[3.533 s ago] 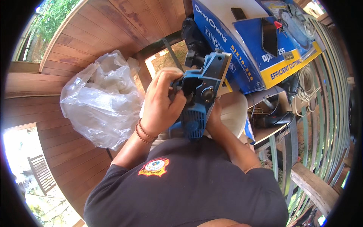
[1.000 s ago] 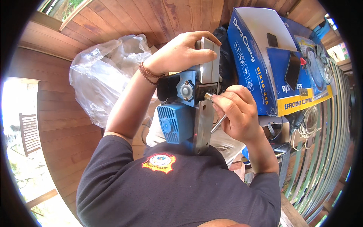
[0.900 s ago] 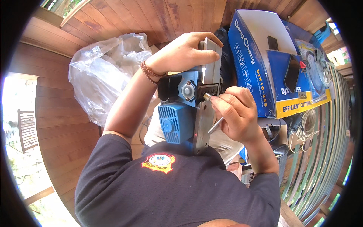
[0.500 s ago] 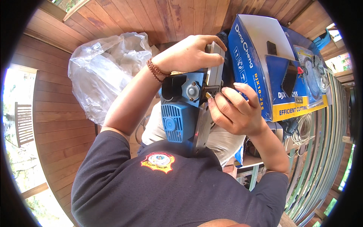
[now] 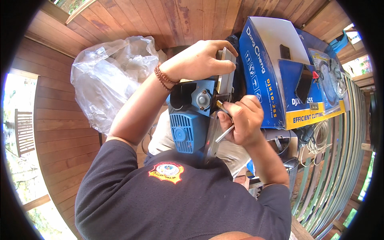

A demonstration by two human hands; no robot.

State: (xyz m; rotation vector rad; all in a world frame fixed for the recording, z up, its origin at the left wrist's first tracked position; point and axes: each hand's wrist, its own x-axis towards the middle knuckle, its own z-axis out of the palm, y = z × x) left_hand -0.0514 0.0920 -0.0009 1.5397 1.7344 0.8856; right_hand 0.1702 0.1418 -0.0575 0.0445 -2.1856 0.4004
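Note:
A blue power saw [image 5: 183, 127] with a vented motor housing rests against my lap and shirt. My left hand [image 5: 214, 58] reaches across its top, fingers and thumb closed round the upright grey metal part [image 5: 226, 83]. Beside the round silver fitting [image 5: 203, 100] on the saw, my right hand [image 5: 245, 119] grips a metal wrench [image 5: 225, 133]. Its silver shaft sticks out below my fingers, and a brass-coloured end shows above them, close to the saw. I cannot tell whether that end is seated on a bolt.
To my right stands a large blue and yellow box [image 5: 258, 76] with a dark phone-like slab [image 5: 305, 83] and a clear packet [image 5: 326, 80] on it. Coiled pale cable [image 5: 319, 138] lies below. A crumpled clear plastic bag [image 5: 110, 82] is at left on the wooden planks [image 5: 66, 112].
My right hand has turned and dropped slightly, its fingers curling in, so the wrench's silver shaft now shows. The left hand keeps its hold on the grey metal part.

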